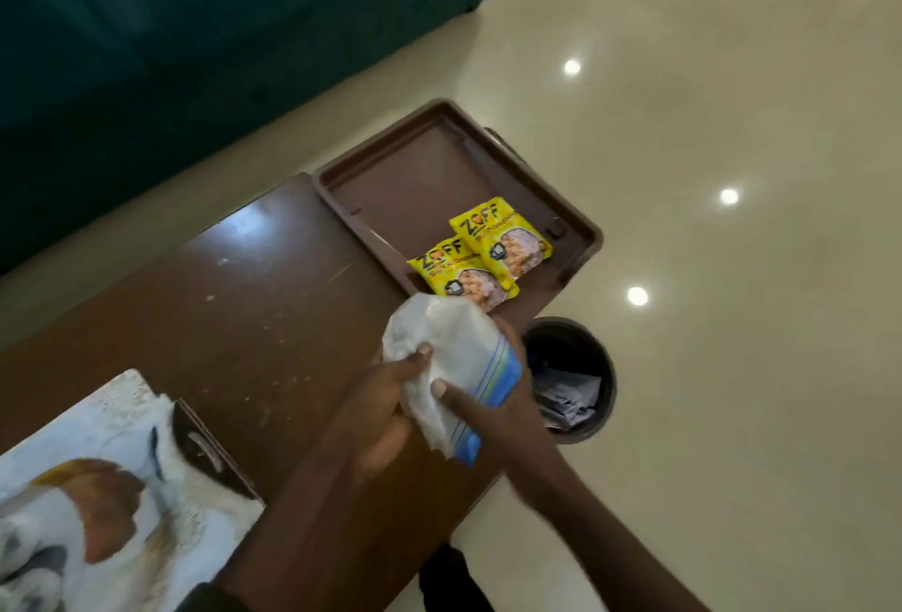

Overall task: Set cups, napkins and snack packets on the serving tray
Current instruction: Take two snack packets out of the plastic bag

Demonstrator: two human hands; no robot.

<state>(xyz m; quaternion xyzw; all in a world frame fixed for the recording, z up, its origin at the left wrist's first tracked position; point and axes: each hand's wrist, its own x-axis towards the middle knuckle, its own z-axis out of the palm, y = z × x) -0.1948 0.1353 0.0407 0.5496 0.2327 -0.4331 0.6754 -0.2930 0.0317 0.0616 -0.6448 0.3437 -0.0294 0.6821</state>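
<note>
A brown serving tray (420,172) sits at the far end of the dark wooden table (234,308), partly overhanging its edge. Two yellow snack packets (502,242) lie side by side in the tray's near right corner. Just in front of the tray, both hands hold a clear plastic pack of white napkins with a blue striped edge (454,357). My left hand (390,411) grips its left side with the thumb on top. My right hand (493,406) holds it from the right and below. No cups are visible.
A white bag printed with a brown-and-white animal (107,494) lies on the table's near left. A round black bin (571,382) with paper in it stands on the glossy cream floor right of the table. A dark green sofa (195,25) fills the upper left.
</note>
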